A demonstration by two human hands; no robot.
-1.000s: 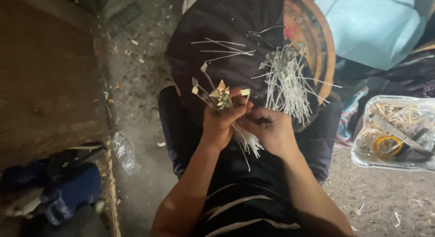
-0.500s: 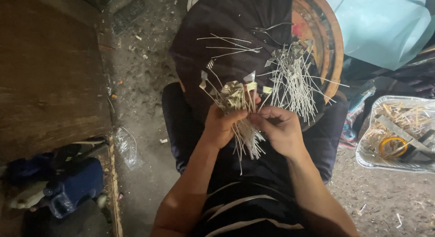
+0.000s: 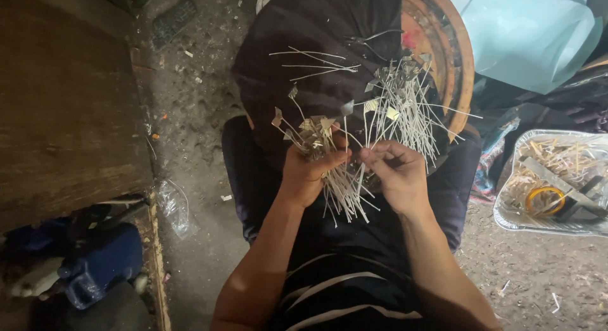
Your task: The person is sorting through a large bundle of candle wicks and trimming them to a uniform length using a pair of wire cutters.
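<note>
While fisted, left hand (image 3: 308, 172) around sticks (image 3: 342, 191).

You get a dim picture with light coming from above and in front of you. It shines on your arms and the pale sticks (image 3: 380, 125), which look sharp. The left side and the bottom corners sink into dark shadow. The dark cloth (image 3: 316, 27) shows little detail.

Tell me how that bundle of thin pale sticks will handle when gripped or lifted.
The bundle of sticks, fanned out in the left hand, looks light. The sticks are thin, so probably bendy and easily snapped. Loose ones on the dark cloth suggest they scatter.
</note>
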